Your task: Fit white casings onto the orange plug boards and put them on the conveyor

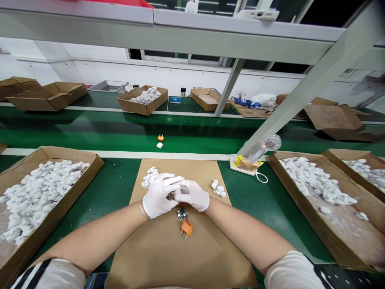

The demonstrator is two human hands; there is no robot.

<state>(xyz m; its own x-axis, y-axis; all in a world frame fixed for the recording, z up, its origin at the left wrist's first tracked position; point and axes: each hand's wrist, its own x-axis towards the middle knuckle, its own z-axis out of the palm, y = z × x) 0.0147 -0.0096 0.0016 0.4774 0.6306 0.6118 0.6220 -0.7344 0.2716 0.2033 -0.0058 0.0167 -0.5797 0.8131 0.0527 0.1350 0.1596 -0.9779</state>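
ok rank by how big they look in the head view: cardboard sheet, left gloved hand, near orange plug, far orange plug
Cardboard sheet
Left gloved hand
Near orange plug
Far orange plug

The plugs' order may only reflect distance from the camera.

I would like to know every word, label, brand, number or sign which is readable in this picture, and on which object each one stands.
No text can be read in this picture.
Blue flat box on the far bench: any marking is too small to read.
Yellow-edged packet beside the slanted post: any print is too small and blurred.
Orange plug on the cardboard sheet: no lettering can be made out.
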